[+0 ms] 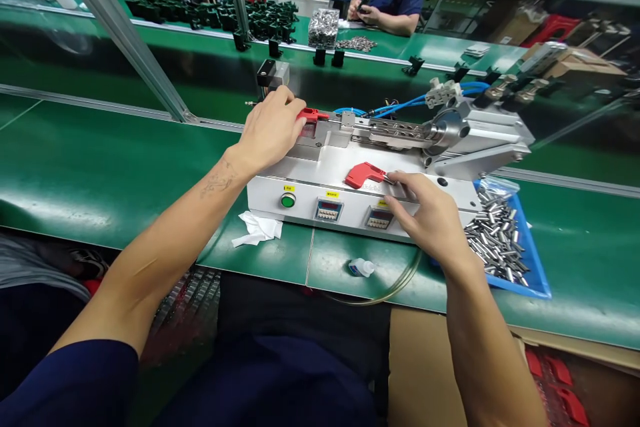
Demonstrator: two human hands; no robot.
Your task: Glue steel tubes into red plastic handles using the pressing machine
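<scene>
A white press machine (pixel 305 190) with a green button (pixel 287 200) and two small counters stands on the green bench. My left hand (pixel 270 130) is closed on a red plastic part (pixel 313 116) seated in the machine's fixture at the back left. My right hand (pixel 430 217) rests on the machine's front edge, its fingertips pinching a small metal pin (pixel 389 179) against a second red plastic part (pixel 365 175) that lies on the white top plate.
A blue tray (pixel 537 280) of several metal pins sits right of the machine. A pneumatic cylinder (pixel 470 130) with blue hoses lies at the machine's right. A crumpled tissue (pixel 257 228) and small bottle (pixel 361 267) lie in front. Two other people work across the far bench.
</scene>
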